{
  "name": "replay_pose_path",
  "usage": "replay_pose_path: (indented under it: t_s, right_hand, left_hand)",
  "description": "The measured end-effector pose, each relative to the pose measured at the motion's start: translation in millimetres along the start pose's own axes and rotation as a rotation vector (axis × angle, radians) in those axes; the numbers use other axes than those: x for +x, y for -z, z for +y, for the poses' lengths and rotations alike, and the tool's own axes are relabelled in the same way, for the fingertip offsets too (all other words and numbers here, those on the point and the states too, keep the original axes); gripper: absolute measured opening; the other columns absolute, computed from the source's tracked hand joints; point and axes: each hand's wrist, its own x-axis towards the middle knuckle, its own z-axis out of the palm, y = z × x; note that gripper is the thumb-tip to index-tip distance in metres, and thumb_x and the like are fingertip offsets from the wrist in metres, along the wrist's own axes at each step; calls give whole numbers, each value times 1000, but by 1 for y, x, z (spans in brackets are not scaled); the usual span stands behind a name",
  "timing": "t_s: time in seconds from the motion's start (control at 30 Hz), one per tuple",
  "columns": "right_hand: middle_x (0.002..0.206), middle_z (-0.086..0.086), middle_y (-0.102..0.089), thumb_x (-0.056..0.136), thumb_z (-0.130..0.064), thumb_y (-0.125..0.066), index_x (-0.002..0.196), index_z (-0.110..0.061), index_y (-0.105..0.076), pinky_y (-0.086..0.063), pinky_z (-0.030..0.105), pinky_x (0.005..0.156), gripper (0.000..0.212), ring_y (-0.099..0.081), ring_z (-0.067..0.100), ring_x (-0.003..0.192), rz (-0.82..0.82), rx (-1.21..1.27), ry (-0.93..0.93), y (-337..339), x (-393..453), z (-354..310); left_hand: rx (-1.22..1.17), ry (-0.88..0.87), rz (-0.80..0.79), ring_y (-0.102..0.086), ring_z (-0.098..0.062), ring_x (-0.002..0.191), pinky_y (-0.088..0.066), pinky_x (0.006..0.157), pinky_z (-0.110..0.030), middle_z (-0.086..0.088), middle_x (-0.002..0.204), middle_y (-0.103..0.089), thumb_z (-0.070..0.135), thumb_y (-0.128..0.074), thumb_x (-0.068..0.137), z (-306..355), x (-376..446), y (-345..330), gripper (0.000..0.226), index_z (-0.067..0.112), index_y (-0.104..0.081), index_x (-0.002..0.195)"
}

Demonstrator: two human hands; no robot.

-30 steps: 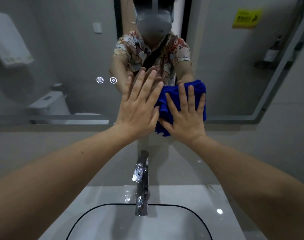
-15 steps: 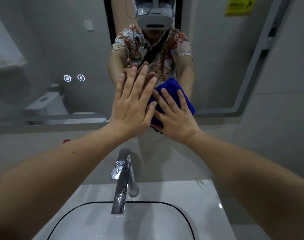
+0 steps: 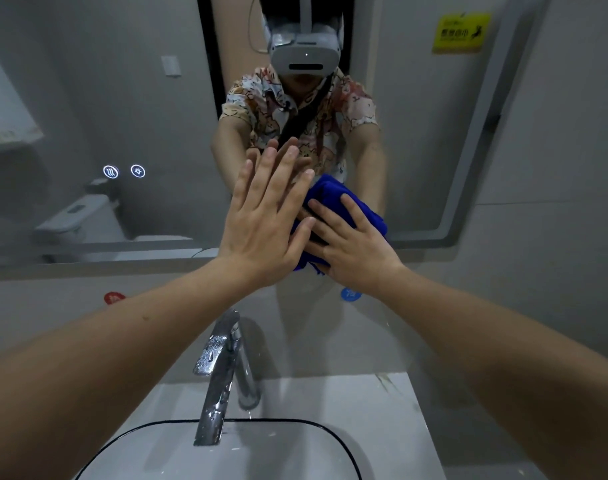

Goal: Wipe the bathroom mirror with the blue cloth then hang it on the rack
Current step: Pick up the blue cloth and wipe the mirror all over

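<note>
Both hands were pressed up against the mirror (image 3: pixel 88 98), pretty low down

The blue cloth (image 3: pixel 333 202) was pinned flat to the glass under the spread right hand (image 3: pixel 356 251); the left hand (image 3: pixel 261 233) was held open and empty, overlapping it, above the wet faucet (image 3: pixel 219 372).

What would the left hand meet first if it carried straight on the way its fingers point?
Probably just more mirror. The left hand lies flat with fingers aimed up and slightly right, so it would slide over glass showing the person's reflection. Nothing solid shows in that line, though depth is hard to judge.
</note>
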Motion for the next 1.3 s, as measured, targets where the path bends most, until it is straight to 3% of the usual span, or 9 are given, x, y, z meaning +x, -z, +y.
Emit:
replay_pose_path:
  t_s: [0.17,0.4,0.77,0.93,1.3]
  right_hand:
    - [173,6,14,102,-54,-46,165,-28,3,16,56,126,84,17,27,159,6,-71,-20,1,-7,2]
    - [173,7,-6,101,-56,-52,165,-30,-15,11,56,127,79,-4,27,160,61,-106,-18,1,-18,14]
    - [175,5,-8,104,-59,-48,166,-33,-17,3,57,128,74,-3,26,161,121,-26,-184,-10,-43,20]
    - [175,5,-5,104,-62,-48,165,-33,-23,-1,56,129,71,-1,24,162,197,84,-424,-9,-36,2]
    - [173,12,8,98,-67,-39,167,-33,0,10,59,126,86,12,30,160,164,161,-685,17,9,24]
  left_hand:
    - [14,-6,11,-16,-38,154,-18,122,-60,-19,166,-22,40,-42,103,-2,2,-3,60,8,-39,153]
    - [47,-22,12,-14,-37,155,-15,123,-58,-18,167,-20,41,-41,103,3,14,-5,61,9,-37,155]
    - [105,-38,-2,-11,-34,156,-14,123,-59,-15,167,-19,42,-43,101,13,33,-1,64,11,-35,156]
    - [144,-41,-1,-13,-34,156,-14,123,-59,-15,167,-22,43,-45,100,9,40,0,65,11,-37,155]
    - [156,-32,37,-14,-35,155,-14,124,-57,-16,167,-22,42,-43,100,-3,67,17,63,10,-38,155]
